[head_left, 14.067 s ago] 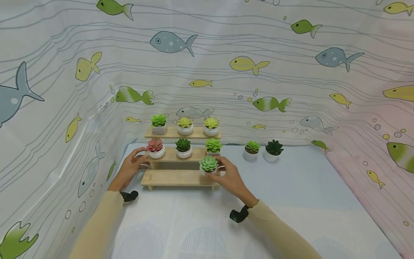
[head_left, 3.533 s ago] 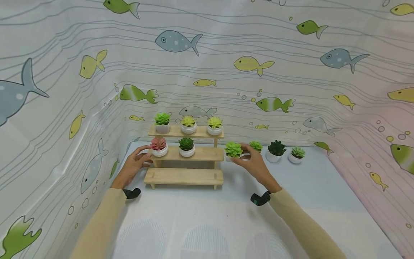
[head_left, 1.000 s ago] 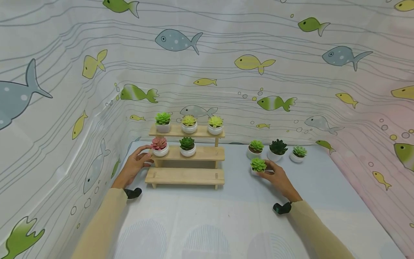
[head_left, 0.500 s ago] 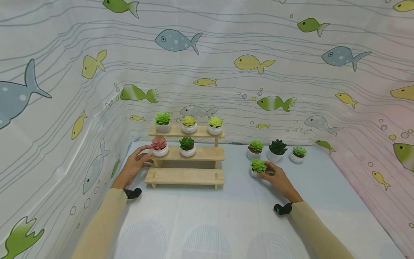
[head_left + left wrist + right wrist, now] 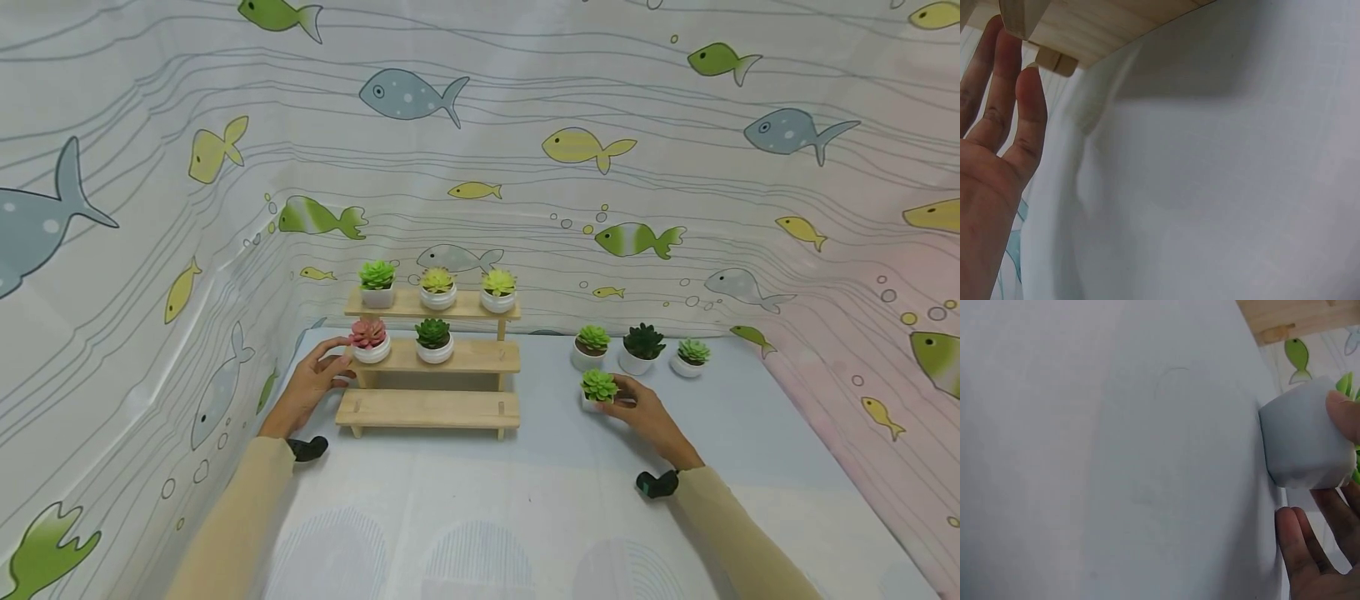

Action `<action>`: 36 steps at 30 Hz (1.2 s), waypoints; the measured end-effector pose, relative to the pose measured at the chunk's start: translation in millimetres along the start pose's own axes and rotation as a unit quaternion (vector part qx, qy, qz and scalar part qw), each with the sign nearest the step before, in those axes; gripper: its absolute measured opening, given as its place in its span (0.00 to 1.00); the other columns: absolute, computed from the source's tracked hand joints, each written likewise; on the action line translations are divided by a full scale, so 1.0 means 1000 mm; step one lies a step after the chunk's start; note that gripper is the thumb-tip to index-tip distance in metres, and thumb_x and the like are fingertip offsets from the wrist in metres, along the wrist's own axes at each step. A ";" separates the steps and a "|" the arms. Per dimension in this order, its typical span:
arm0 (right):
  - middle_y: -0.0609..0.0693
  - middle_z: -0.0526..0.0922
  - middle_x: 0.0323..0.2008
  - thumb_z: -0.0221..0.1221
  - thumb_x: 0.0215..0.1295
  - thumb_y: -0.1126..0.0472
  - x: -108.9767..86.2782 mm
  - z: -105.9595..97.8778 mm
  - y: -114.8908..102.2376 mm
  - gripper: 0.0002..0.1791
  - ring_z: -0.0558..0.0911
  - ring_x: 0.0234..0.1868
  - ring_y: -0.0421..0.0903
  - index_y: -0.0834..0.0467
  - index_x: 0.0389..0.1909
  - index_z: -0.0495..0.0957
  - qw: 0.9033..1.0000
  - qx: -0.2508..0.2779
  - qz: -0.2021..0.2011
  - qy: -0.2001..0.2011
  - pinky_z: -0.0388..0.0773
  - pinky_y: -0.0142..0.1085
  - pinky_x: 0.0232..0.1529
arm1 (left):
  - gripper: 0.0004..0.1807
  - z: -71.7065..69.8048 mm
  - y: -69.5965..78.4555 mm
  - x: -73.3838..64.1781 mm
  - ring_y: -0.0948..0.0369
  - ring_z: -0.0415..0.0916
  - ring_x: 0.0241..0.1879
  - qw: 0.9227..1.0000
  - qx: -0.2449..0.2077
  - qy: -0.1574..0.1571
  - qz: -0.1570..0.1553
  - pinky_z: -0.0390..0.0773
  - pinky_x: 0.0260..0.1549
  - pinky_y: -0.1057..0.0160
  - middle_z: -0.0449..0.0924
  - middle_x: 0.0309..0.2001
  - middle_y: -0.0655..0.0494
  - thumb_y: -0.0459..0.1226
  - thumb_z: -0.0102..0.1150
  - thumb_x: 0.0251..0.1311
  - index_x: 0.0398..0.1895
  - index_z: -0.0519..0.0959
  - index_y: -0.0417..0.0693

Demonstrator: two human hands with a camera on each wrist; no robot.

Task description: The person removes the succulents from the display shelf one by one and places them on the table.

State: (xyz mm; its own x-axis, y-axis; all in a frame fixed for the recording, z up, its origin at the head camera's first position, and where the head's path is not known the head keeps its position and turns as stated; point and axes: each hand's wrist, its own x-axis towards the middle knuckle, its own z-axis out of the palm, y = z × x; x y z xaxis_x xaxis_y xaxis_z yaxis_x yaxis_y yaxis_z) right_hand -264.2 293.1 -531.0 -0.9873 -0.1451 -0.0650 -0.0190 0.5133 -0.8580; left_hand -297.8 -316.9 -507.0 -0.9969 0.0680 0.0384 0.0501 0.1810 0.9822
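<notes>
In the head view, my right hand [image 5: 639, 410] pinches a small bright green succulent in a square white pot [image 5: 597, 390], low at the cloth-covered table. The right wrist view shows my thumb on the side of that white pot [image 5: 1304, 437], its base at the cloth. My left hand [image 5: 317, 380] holds the left end of the three-tier wooden stand [image 5: 427, 407] at the middle shelf. In the left wrist view, its fingertips [image 5: 1030, 87] reach the wood. Beside them sits a pink succulent [image 5: 369, 340], with a dark green succulent [image 5: 433, 340] to its right.
Three potted succulents stand on the top shelf [image 5: 468, 307]. Behind my right hand are a green succulent [image 5: 591, 346], a dark one [image 5: 642, 347] and a pale green one [image 5: 692, 357]. Fish-printed cloth walls [image 5: 517, 83] surround the table.
Earlier, the pale green succulent went from my right hand to the table's back right. The square-potted succulent then left the middle shelf and moved right and down. Almost nothing moves in the last second.
</notes>
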 end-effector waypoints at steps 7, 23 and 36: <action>0.58 0.66 0.72 0.72 0.62 0.41 -0.002 -0.007 -0.012 0.48 0.71 0.68 0.63 0.50 0.78 0.62 1.000 0.014 -0.017 -0.013 0.71 0.58 0.63 | 0.27 0.000 0.001 -0.001 0.49 0.79 0.51 1.000 0.000 0.001 -0.001 0.81 0.46 0.59 0.82 0.49 0.64 0.51 0.61 0.72 0.71 0.69 0.60; 0.55 0.72 0.68 0.67 0.70 0.51 0.002 -0.015 -0.056 0.38 0.66 0.71 0.63 0.54 0.76 0.64 0.995 0.032 -0.098 0.006 0.71 0.56 0.64 | 0.27 0.004 0.028 -0.014 0.32 0.72 0.58 1.000 -0.018 -0.019 -0.007 0.80 0.52 0.49 0.82 0.48 0.64 0.47 0.61 0.73 0.70 0.68 0.54; 0.54 0.73 0.67 0.67 0.69 0.47 0.010 0.002 -0.092 0.37 0.71 0.67 0.53 0.53 0.74 0.67 0.990 0.029 -0.141 -0.006 0.71 0.53 0.65 | 0.26 -0.001 0.005 -0.001 0.31 0.71 0.58 1.000 -0.016 -0.011 -0.007 0.80 0.50 0.50 0.82 0.46 0.64 0.47 0.60 0.74 0.71 0.68 0.57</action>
State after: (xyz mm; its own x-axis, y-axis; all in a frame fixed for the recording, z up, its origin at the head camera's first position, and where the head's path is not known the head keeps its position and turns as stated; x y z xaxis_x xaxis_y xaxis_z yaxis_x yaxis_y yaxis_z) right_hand -272.0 242.5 -453.5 -0.9419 -0.2860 0.1761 -0.2846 0.4015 -0.8705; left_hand -297.0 -316.9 -502.4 -0.9960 0.0872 0.0205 0.0335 0.1499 0.9881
